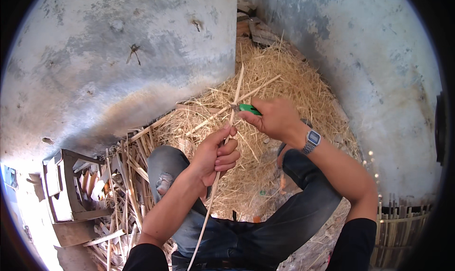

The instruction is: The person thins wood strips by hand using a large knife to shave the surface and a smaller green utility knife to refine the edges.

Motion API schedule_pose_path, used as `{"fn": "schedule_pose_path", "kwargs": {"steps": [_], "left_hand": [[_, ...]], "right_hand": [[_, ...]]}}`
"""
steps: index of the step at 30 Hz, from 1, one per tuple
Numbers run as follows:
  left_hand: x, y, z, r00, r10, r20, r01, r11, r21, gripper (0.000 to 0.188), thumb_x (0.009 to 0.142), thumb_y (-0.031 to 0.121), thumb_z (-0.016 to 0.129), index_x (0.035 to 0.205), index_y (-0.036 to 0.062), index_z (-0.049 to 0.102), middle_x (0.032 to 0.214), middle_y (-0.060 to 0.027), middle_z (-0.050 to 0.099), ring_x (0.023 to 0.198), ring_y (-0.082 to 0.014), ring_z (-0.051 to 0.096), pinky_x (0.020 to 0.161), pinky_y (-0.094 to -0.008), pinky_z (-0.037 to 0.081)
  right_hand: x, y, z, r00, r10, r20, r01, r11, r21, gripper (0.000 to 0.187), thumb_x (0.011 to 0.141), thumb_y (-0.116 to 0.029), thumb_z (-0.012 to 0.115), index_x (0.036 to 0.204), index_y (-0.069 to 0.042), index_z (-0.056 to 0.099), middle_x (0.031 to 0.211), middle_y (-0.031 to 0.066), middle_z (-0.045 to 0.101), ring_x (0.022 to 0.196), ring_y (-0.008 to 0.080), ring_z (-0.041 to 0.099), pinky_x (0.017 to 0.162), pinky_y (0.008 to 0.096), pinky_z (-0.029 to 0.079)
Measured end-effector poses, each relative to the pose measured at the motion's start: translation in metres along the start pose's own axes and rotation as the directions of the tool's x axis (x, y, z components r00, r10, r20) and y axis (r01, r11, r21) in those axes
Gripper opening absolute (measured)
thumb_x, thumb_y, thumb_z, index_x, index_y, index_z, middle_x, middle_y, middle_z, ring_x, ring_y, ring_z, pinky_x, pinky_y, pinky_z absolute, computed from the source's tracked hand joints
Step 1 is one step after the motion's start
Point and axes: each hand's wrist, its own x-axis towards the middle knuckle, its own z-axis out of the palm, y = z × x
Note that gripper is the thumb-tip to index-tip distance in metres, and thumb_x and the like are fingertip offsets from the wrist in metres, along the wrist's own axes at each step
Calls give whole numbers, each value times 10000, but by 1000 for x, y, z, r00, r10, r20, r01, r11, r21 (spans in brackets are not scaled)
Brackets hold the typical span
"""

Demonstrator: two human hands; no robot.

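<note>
A long, thin, pale strip (205, 223), which looks like bamboo, runs up from my lap through my left hand (215, 155). The fingers of that hand are closed around it. Above them, my right hand (276, 118), with a watch on its wrist, is closed on a green-handled utility knife (250, 109). The blade end of the knife meets the strip, and the strip's upper end (241, 79) extends beyond it. Another pale strip (263, 85) crosses behind at a slant; whether it touches the held one, I cannot tell.
A heap of pale shavings (294, 83) covers the floor ahead, between two worn walls (175, 29). At left, several sticks (125, 176) lie beside a wooden frame (71, 214). A slatted bamboo basket or fence (395, 230) stands at lower right. My bent legs (303, 197) flank the work.
</note>
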Motion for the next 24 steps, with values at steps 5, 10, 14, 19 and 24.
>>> {"fn": "schedule_pose_path", "kwargs": {"steps": [5,10,14,19,24], "left_hand": [[8,-3,-12,992,-33,-123,28,999,-46,209,1070,325,457,992,134,492,563,60,280,420,-44,248,341,-206,181],[-31,-56,0,964,-261,51,262,965,-16,188,1064,295,459,970,135,489,563,63,293,416,-49,263,335,-212,185],[-29,-29,-31,999,-25,-34,24,999,-27,240,1078,321,432,970,116,494,543,54,284,398,-46,269,328,-207,214],[-41,-6,-7,991,94,-90,-61,945,320,267,1092,327,407,999,94,501,537,42,297,384,-58,280,336,-215,236],[-34,-12,1,987,160,-6,-136,860,493,279,1094,316,407,1024,64,505,538,-2,405,373,-91,342,351,-225,277]], "right_hand": [[26,9,10,988,-8,151,37,980,-193,478,994,-524,506,843,-96,656,654,142,659,584,349,654,519,470,508],[19,211,-78,820,455,-346,-545,806,-231,532,1029,-452,423,1075,3,695,825,237,695,735,392,686,698,466,547],[-15,195,-29,794,537,-285,-597,778,-194,697,1017,-607,410,1023,19,716,645,168,625,555,313,606,563,424,465],[4,106,-46,837,541,81,-545,809,223,684,942,-650,557,997,14,718,551,18,400,496,155,395,504,340,348],[6,23,-67,937,343,69,-335,820,463,661,911,-652,613,972,0,702,568,2,421,518,150,432,514,356,372]]}}
